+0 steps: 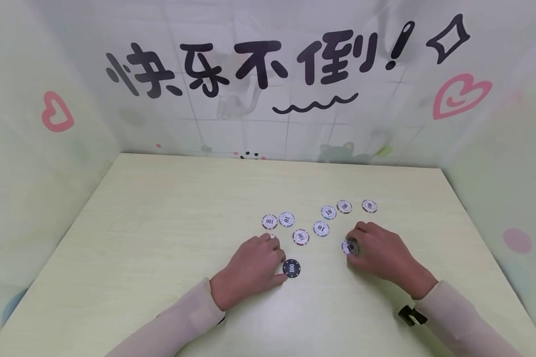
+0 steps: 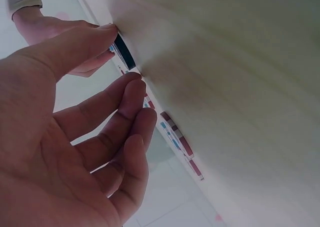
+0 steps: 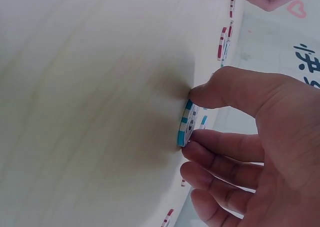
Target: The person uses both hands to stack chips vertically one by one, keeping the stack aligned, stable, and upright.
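My left hand (image 1: 254,265) holds a black poker chip (image 1: 292,268) marked 100 by its edges, between thumb and forefinger. The left wrist view shows that black chip (image 2: 125,53) low over the pale tabletop. Over to the right, my right hand (image 1: 381,253) pinches a white and blue poker chip (image 1: 350,247) marked 10. Its blue-striped rim (image 3: 184,123) shows between thumb and forefinger in the right wrist view. Just past the left knuckles, another chip (image 1: 273,236) is mostly hidden by the hand.
Several white chips lie flat beyond the hands, among them a 100 chip (image 1: 270,221), a 10 chip (image 1: 321,228) and, farthest right, a 100 chip (image 1: 369,206). A printed curtain (image 1: 268,99) with dark characters borders the table (image 1: 161,208) at the back and sides.
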`<state>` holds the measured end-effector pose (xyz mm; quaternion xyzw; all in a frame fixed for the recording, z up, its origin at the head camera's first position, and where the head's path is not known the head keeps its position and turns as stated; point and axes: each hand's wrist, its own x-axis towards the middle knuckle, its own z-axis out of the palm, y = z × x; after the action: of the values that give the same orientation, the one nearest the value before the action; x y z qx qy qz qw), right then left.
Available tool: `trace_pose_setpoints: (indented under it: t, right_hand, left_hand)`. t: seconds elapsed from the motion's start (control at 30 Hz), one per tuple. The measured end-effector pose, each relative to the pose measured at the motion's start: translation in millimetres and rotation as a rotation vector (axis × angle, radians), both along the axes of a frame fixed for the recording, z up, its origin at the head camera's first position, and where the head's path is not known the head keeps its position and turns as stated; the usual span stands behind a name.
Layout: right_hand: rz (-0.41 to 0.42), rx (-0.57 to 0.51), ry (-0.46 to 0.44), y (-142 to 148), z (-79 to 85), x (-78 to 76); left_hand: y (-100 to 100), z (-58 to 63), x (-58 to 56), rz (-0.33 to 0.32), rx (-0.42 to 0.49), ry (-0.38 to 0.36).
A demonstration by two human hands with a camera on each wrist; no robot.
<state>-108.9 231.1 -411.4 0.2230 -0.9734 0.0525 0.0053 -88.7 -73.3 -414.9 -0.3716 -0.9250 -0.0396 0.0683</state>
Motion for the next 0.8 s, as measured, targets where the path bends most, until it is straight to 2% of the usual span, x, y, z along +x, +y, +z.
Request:
trace_pose_setpoints:
  t: [0.8]
  right_hand:
    - [-0.015, 0.014, -0.019, 2.0, 4.1, -0.4]
  left_hand:
    - [0.9, 0.9, 2.3, 0.007, -0.012, 0.015]
